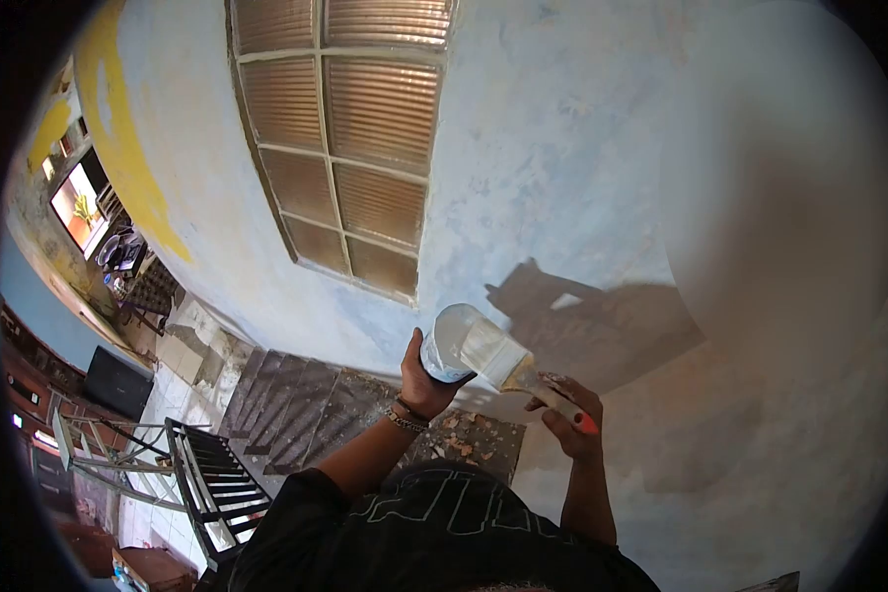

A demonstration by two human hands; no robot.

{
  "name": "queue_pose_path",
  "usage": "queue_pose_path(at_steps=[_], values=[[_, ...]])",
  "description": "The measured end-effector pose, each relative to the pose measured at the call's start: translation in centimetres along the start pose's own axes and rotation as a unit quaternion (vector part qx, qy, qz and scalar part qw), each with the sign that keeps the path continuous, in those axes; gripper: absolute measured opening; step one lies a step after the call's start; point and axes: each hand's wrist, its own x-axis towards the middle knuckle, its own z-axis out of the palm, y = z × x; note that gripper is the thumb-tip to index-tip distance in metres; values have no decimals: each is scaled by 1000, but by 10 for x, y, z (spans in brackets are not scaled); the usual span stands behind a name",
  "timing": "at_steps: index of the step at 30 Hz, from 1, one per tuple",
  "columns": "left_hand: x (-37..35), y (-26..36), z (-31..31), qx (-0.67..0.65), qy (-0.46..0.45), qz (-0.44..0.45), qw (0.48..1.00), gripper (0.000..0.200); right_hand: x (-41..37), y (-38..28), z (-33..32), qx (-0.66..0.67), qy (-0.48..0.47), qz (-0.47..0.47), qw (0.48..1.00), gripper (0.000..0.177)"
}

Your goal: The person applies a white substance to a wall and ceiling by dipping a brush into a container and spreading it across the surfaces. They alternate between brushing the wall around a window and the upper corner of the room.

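My left hand (427, 387) is wrapped round a small paint tub (442, 361) with whitish paint inside, held up in front of the wall. In my right hand (574, 419) is the handle of a wide paintbrush (498, 357), which has a red tip at its end. The brush head is coated white and overlaps the tub's rim in this view. Behind them the pale, blotchy wall (562, 178) carries the shadow of the hands and tools. A window (380, 148) with ribbed panes in a cream frame sits in the wall just above the tub.
A dark sheet (301, 409) with paint flakes covers the floor along the wall's foot. At the lower left stand a slatted metal rack (217, 474) and a dark flat panel (118, 383). Yellow paint (133, 128) marks the wall's left end, with a cluttered table (148, 286) beyond.
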Motion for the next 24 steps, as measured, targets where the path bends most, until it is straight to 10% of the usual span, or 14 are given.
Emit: queue_pose_path(at_steps=[4,6,9,14,16,24], values=[[0,-2,7,66,-28,32,997,66,-7,6,-9,-60,-7,60,996,35],[0,-2,28,92,-76,48,992,68,-1,14,-20,-165,-17,-90,982,22],[-6,-1,63,110,-109,48,987,65,19,-33,-20,30,32,-63,997,24],[22,-12,87,189,-45,99,976,74,77,-137,-104,-212,182,-196,940,19],[36,-29,69,546,-81,358,753,72,113,-198,-127,-128,215,-297,922,20],[35,-45,79,569,-51,399,717,74,268,-446,-206,-135,283,-529,788,27]])
